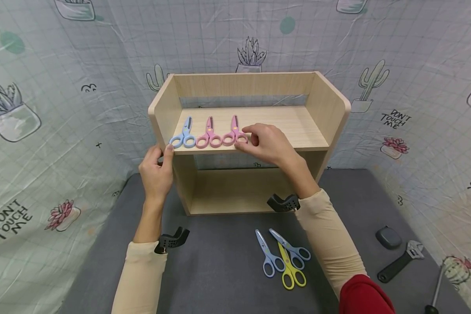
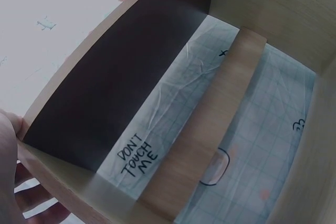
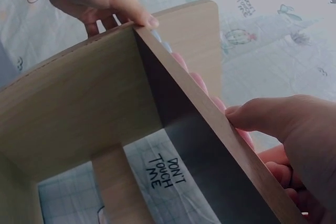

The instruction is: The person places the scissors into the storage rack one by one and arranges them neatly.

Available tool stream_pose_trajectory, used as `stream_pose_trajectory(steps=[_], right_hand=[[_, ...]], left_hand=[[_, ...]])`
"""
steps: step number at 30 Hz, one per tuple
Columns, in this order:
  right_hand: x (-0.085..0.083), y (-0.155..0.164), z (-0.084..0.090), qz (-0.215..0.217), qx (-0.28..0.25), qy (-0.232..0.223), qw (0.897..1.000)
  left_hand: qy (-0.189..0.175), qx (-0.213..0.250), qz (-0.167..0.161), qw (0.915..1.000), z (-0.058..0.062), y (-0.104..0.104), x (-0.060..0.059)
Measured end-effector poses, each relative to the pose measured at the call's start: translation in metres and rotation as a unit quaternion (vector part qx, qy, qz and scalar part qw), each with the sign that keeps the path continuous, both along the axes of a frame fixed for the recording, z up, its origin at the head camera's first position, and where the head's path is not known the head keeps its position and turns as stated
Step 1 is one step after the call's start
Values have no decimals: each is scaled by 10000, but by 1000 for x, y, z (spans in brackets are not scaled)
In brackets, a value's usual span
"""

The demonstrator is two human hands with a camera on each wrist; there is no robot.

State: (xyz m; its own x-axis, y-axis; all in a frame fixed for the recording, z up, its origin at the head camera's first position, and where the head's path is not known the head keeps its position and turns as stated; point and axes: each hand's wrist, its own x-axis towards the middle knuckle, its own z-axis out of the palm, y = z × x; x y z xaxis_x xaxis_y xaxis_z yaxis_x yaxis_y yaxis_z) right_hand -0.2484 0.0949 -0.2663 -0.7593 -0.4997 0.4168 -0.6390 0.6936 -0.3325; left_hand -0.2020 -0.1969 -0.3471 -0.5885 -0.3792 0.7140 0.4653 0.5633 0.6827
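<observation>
Right hand [image 1: 268, 144] pinches the light, stiff pink scissors [image 1: 234, 133] by their smooth loops; left hand [image 1: 157, 170] grips the shelf [image 1: 298, 126] edge.

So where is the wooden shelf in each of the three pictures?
Head view: the wooden shelf stands in the middle, with the left hand holding its left front corner.
Left wrist view: the shelf fills the picture, seen from below; its dark underside runs across the middle.
Right wrist view: the shelf board's front edge crosses the picture slantwise, from below.
Shared landmark: the DON'T TOUCH ME writing on the cloth shows in every view.
</observation>
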Motion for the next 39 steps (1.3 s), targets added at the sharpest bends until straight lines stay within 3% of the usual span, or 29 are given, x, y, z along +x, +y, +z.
stream_pose_trajectory(steps=[8,16,26,39], right_hand=[[6,5,1,92,-124,125,9998],[18,13,-3,355,-451,573,9967],[36,23,-18,773,-1016,1306,9832],[63,38,-47,1141,-1027,1494,9768]], left_hand=[[-62,24,37,10000,0,-1,0],[-40,27,40,10000,-1,-1,0],[-10,4,71,10000,1,0,1],[-33,-32,39,10000,1,1,0]])
